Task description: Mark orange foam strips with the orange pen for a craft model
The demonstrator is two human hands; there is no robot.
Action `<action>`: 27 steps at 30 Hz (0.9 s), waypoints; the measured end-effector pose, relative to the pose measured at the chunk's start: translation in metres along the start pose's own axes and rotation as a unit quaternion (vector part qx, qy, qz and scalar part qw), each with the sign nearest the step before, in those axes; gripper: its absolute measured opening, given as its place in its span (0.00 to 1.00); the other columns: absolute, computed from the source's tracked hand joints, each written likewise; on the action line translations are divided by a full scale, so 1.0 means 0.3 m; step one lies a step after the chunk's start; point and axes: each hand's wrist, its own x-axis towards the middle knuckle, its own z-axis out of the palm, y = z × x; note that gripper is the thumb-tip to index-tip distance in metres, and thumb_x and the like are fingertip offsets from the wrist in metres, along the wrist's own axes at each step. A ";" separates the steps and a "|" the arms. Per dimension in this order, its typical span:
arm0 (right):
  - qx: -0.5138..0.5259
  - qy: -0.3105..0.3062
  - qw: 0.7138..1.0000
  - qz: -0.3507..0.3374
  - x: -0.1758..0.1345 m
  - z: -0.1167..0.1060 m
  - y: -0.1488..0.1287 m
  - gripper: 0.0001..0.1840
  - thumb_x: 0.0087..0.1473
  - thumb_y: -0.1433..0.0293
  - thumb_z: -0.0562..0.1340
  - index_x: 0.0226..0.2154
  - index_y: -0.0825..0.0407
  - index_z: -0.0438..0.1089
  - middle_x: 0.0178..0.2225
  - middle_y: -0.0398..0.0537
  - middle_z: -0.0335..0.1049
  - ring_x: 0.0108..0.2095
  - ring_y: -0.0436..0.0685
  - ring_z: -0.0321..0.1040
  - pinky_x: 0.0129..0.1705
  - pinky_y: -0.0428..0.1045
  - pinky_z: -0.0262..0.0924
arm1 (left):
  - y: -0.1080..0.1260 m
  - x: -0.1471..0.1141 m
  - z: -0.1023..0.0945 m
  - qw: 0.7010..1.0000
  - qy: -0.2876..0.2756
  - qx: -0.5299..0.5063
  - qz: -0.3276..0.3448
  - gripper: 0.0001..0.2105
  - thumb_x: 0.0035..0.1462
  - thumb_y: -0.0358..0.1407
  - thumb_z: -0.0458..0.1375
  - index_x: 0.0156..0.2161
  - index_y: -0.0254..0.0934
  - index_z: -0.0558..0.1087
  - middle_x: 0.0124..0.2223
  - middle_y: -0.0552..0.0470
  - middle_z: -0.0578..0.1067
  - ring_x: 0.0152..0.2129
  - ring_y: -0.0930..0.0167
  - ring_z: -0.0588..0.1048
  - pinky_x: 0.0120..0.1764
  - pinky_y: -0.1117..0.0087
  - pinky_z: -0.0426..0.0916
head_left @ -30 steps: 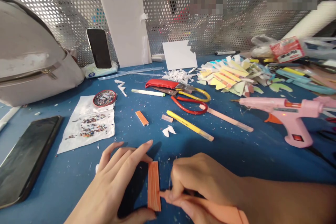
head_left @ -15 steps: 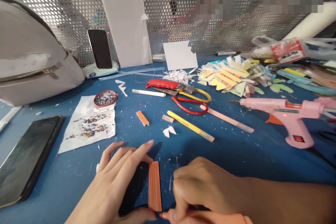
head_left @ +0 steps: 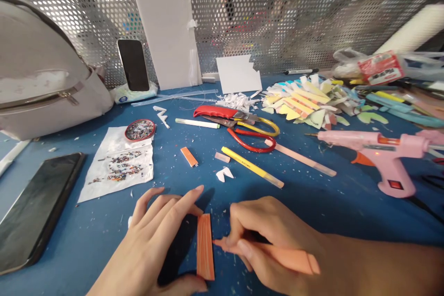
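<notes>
Left hand is cut off at the wrist by the picture's bottom edge; its thumb tip hides the bottom corner of the orange strip. The pen tip is too small to see well. Counted: 1 orange strip, 1 orange pen, 2 phones, 1 pink glue gun, 1 pair of scissors. The strip lies flat on the blue tabletop, just right of the left hand, whose fingers are spread flat & touch its edge. Right hand is closed around the pen, w/ the tip touching the strip's right edge.
</notes>
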 end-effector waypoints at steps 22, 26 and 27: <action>0.039 -0.021 0.999 0.004 0.004 -0.002 0.005 0.07 0.64 0.72 0.55 0.32 0.50 0.60 0.25 0.39 0.66 0.23 0.49 0.63 0.30 0.45 0.59 | 0.007 0.004 0.008 1.000 0.012 -0.012 -0.001 0.52 0.49 0.37 0.74 0.70 0.48 0.45 0.53 0.62 0.76 0.55 0.69 0.71 0.67 0.70 0.41; 0.053 -0.006 0.998 0.042 0.003 0.002 0.007 0.06 0.66 0.71 0.54 0.35 0.50 0.60 0.27 0.40 0.67 0.24 0.50 0.64 0.28 0.45 0.59 | 0.011 0.004 0.009 1.000 0.018 -0.011 -0.003 0.54 0.46 0.36 0.76 0.70 0.47 0.46 0.53 0.63 0.76 0.54 0.71 0.71 0.66 0.72 0.41; 0.050 -0.004 0.998 0.038 0.002 0.004 0.007 0.05 0.66 0.71 0.55 0.35 0.51 0.61 0.27 0.40 0.68 0.24 0.49 0.64 0.28 0.44 0.59 | 0.011 0.004 0.009 1.000 0.019 -0.010 -0.003 0.54 0.46 0.35 0.76 0.70 0.47 0.46 0.53 0.63 0.76 0.54 0.71 0.71 0.66 0.72 0.41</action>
